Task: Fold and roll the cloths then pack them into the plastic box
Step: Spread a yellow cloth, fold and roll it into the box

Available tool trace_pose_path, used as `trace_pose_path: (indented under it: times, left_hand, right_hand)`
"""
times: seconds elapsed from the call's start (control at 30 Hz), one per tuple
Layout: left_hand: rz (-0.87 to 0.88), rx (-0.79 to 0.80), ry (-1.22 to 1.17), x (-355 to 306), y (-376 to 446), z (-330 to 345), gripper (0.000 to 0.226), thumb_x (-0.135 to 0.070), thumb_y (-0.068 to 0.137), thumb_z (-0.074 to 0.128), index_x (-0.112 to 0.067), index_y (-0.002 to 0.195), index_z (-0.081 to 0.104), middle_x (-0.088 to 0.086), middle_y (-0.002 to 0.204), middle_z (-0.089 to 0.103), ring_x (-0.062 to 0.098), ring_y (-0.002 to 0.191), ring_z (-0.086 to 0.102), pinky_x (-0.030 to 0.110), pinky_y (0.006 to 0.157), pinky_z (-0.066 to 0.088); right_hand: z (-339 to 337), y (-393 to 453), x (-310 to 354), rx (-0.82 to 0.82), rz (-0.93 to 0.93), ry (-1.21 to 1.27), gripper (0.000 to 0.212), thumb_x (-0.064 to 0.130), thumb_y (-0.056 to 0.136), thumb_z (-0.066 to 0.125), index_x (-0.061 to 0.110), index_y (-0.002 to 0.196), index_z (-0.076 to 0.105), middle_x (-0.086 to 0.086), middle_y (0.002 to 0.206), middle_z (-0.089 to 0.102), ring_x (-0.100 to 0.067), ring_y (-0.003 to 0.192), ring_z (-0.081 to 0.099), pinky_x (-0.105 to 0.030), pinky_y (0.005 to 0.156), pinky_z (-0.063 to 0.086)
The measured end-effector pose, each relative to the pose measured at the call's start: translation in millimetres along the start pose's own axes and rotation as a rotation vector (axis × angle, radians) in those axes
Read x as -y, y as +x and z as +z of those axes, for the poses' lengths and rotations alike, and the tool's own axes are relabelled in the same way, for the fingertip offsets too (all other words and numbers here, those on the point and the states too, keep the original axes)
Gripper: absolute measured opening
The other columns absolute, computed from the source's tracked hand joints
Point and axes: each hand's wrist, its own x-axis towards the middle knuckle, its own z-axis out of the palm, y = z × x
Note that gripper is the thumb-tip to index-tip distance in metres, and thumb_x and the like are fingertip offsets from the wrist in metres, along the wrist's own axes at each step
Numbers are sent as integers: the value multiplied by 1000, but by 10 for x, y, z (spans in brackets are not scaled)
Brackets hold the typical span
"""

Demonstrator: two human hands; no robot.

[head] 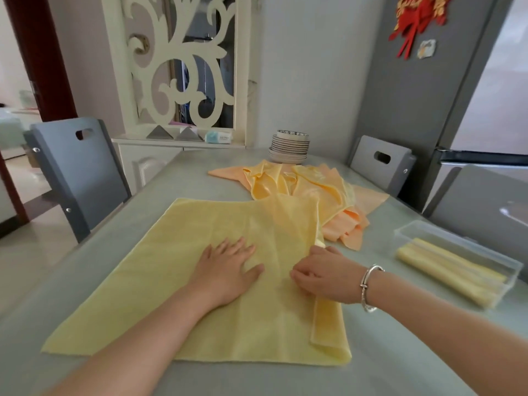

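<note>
**Yellow cloth is pressed flat and its edge is pinched**

Two bare arms are seen coming in from the bottom of the view, over a pale table (400,352). A big yellow cloth (160,295) is spread out on the table right in front. The left hand (225,270) is laid flat on the middle of the cloth, palm down, with the fingers straight and spread a little. Nothing is gripped by it; the cloth is only pressed. The right hand (320,274) is placed at the right side of the cloth, with the fingers curled. A bit of the cloth's right edge is pinched there, and a narrow strip of that edge is seen turned over below the hand. A silver bangle (368,287) is worn on the right wrist.

Behind the spread cloth, a loose pile of cloths (303,190), yellow and orange, is heaped on the table. The far corner of the spread cloth is touching this pile. A stack of bowls (290,147) is set at the far end of the table, just behind the pile.

To the right, a clear plastic box (428,232) is set on the table, apart from the spread cloth. Rolled yellow cloths (445,272) are laid in it side by side.

A grey chair (83,172) is stood at the left side of the table, and another grey chair (380,164) at the far right. A grey fridge (428,81) with a red paper decoration (417,18) is seen behind it.
</note>
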Motion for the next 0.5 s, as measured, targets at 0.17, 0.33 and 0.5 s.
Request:
trace_pose_path:
  times: [0.17, 0.33, 0.5]
  left_hand:
    - [-30, -15, -11, -22, -50, 15, 67, -68, 90, 20, -39, 149, 13, -11, 159, 2, 16, 147, 3, 44, 118, 6]
    - [-14, -106, -115, -35, -156, -9, 60, -60, 92, 32, -36, 146, 27, -10, 157, 15, 17, 145, 15, 45, 117, 14]
    - [33, -241, -360, 13, -274, -36, 39, -40, 89, 54, -27, 126, 58, -7, 147, 40, 11, 133, 38, 30, 111, 28]
  right_hand:
    - [-107, -414, -283, -50, 251, -396, 38, 39, 96, 28, 20, 71, 48, 1, 83, 45, -19, 93, 36, -34, 86, 28]
    - [-108, -607, -89, -111, 45, 23, 27, 57, 85, 52, 32, 92, 55, 13, 101, 49, -10, 103, 40, -24, 88, 31]
    - [0, -653, 352, 72, -115, 166, 55, 61, 71, 67, 39, 115, 41, 18, 117, 42, -5, 112, 37, -27, 95, 37]
